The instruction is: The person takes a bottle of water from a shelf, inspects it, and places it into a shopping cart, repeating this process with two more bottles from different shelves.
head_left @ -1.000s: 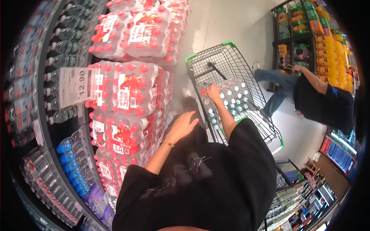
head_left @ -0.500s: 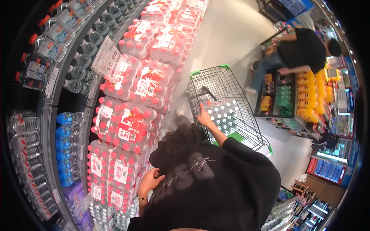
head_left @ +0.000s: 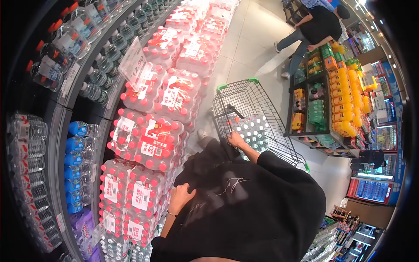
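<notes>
My right hand (head_left: 236, 139) is closed at the near side of a wire shopping cart (head_left: 273, 102) with green corners, its fingertips partly hidden. Beside it, inside the cart, stands a pack of bottled drinks (head_left: 253, 127) with mostly white caps and a few orange-red ones. My left hand (head_left: 180, 197) hangs at my black shirt, fingers loosely curled and holding nothing. Just left of that hand rise stacked packs of red-capped water bottles (head_left: 140, 194) in clear wrap.
Shelves of bottles (head_left: 32, 153) line the left, with a price sign (head_left: 133, 65) reading 12.90. A person in black (head_left: 321, 26) walks past a rack of yellow bottles (head_left: 345, 100) at right. Tiled floor (head_left: 244, 32) runs ahead of the cart.
The person in black has moved farther up the aisle and now strides upright. My left hand has swung slightly forward and right. My right hand stays at the cart's side.
</notes>
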The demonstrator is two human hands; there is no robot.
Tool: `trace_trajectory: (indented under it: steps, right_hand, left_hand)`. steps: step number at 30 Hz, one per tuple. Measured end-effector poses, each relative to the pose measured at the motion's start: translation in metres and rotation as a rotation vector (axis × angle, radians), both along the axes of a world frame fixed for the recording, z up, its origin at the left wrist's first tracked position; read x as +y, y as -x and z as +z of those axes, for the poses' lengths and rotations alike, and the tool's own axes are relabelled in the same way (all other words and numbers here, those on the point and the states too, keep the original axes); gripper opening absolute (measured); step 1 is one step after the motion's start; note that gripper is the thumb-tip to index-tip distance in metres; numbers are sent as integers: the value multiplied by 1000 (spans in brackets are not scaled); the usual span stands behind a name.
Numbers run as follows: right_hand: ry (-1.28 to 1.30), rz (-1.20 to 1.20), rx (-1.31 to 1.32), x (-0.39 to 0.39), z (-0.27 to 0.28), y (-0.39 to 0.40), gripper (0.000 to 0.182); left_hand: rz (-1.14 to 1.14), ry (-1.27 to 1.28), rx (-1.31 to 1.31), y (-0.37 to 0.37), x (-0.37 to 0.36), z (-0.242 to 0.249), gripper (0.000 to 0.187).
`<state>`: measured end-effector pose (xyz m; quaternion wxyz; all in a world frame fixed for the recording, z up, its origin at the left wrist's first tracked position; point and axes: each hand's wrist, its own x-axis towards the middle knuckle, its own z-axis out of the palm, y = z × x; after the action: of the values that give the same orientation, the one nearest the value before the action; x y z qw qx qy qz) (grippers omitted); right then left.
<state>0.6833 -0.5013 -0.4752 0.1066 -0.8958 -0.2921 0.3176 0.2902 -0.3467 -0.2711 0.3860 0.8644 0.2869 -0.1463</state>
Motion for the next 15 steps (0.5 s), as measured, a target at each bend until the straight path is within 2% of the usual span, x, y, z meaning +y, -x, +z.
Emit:
trace_trajectory:
  steps: [3,7,8,11,12,15]
  right_hand:
    - [63,9,-10,5,2,4,44]
    - [-49,222,-312,33,10,7,40]
    - [-152,280,-397,44,2,5,39]
    - [-264,378,-50,89,2,-7,40]
    - [-108,389,86,108,0,-10,38]
    - [-23,524,433,146,-30,-21,39]
  left_hand:
    - [-2,15,76,-4,2,-3,35]
    - [-74,-2,111,-12,9,7,32]
    - [-56,-20,90,-11,7,8,31]
    - [49,-4,35,-3,3,1,32]
    - [104,23,34,-3,2,5,36]
    - [155,-6,61,-13,-2,37,33]
